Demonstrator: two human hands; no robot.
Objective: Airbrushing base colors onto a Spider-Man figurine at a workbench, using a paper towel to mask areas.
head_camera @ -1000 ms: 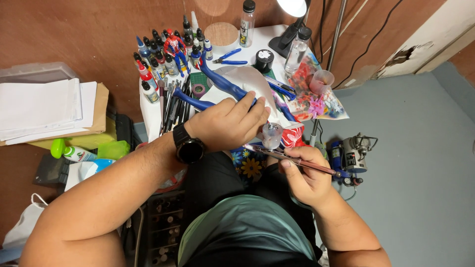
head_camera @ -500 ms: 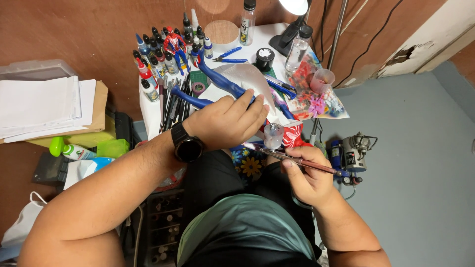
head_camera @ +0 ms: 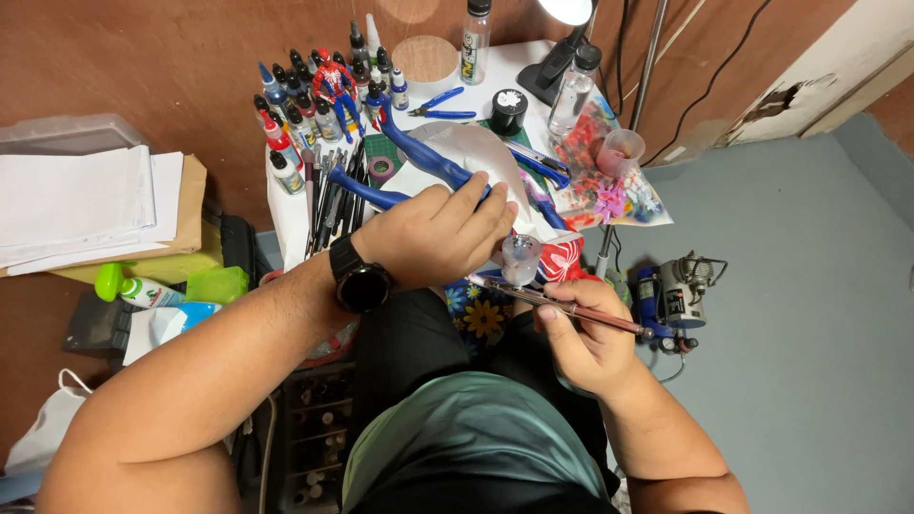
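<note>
Small paint bottles [head_camera: 295, 124] crowd the white table's [head_camera: 495, 71] left edge; blue pliers [head_camera: 440, 103] lie near its back.

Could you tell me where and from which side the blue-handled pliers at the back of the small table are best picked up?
I would take the blue-handled pliers by both handles, coming straight down from above. They lie flat with the handles spread toward the lamp side and bare tabletop around them, while the jaws point toward the crowded paint bottles, so that end looks awkward to reach. The left hand is nearer.

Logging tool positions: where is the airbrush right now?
In the head view, the airbrush lies across the right hand, lower centre-right, its tip pointing at the left hand beside the small white table.
</note>
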